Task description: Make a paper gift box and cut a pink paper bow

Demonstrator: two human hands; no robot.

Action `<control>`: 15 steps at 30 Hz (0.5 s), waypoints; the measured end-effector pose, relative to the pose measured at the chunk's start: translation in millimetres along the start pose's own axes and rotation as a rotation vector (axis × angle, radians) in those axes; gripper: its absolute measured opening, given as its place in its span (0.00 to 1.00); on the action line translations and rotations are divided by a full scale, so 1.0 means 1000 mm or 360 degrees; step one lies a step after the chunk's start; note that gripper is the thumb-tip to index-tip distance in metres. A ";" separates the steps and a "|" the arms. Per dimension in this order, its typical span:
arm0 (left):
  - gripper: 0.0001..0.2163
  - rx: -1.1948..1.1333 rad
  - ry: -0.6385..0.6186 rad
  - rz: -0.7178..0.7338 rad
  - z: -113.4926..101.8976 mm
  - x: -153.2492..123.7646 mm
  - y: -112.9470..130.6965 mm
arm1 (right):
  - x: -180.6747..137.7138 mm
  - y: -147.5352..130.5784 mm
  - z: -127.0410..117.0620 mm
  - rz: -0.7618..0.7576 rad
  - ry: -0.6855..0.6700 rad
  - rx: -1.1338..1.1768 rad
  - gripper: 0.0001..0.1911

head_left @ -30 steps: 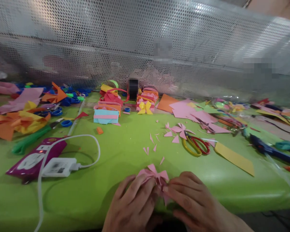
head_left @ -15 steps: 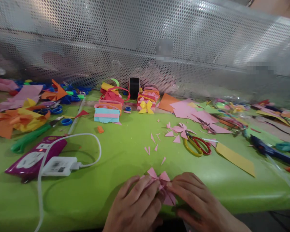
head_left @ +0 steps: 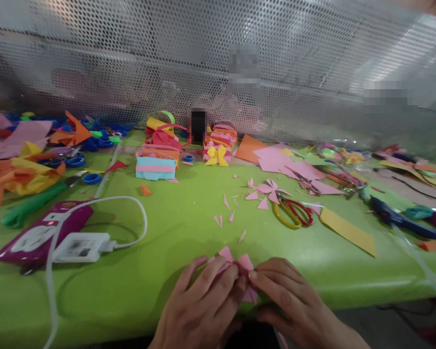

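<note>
At the near edge of the table, a pink paper flower (head_left: 245, 262) sits between my two hands, its petals partly covered by fingers. My left hand (head_left: 207, 300) lies over its left side, fingers closed on the paper. From the right, my right hand (head_left: 294, 298) pinches a petal near the flower's middle. Small pink paper slivers (head_left: 218, 221) lie just beyond. Farther off, scissors with yellow and red handles (head_left: 293, 213) rest beside another pink paper flower (head_left: 271, 188).
A purple pouch (head_left: 45, 237), a white plugged-in device (head_left: 82, 247) and its cable lie left. Folded paper bags (head_left: 155, 168) stand at the back by a perforated metal panel (head_left: 160, 58). Pink sheets (head_left: 276, 157), a yellow strip (head_left: 347, 231) and a blue glue gun (head_left: 396, 215) lie right.
My fingers have shifted slightly on the pink paper flower, and less of its lower petal shows. The whole view has moved a little, so table items appear farther left and higher.
</note>
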State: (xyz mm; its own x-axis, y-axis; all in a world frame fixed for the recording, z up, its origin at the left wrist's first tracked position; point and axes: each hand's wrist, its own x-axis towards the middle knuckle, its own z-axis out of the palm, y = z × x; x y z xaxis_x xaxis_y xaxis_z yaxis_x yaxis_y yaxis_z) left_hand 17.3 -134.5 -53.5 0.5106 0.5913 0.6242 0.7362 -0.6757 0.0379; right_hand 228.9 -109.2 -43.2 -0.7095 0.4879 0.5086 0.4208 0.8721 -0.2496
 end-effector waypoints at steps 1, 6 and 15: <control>0.15 -0.0016 0.0003 0.0005 0.001 -0.001 0.000 | 0.000 -0.001 0.001 0.0033 0.0061 0.0022 0.20; 0.16 -0.0067 0.0064 0.0053 0.003 -0.004 -0.002 | 0.008 -0.005 0.004 0.0170 0.0307 0.0150 0.18; 0.17 -0.0066 0.0008 -0.0020 0.000 0.000 0.000 | 0.021 -0.007 0.005 0.0192 0.0400 0.0161 0.21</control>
State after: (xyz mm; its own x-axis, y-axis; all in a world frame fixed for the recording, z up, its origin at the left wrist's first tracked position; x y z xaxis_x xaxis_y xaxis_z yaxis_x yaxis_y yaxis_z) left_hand 17.3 -134.9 -53.1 0.4992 0.5980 0.6271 0.7235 -0.6859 0.0781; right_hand 208.2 -105.1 -35.1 -0.4900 0.5748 0.6553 0.4260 0.8138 -0.3953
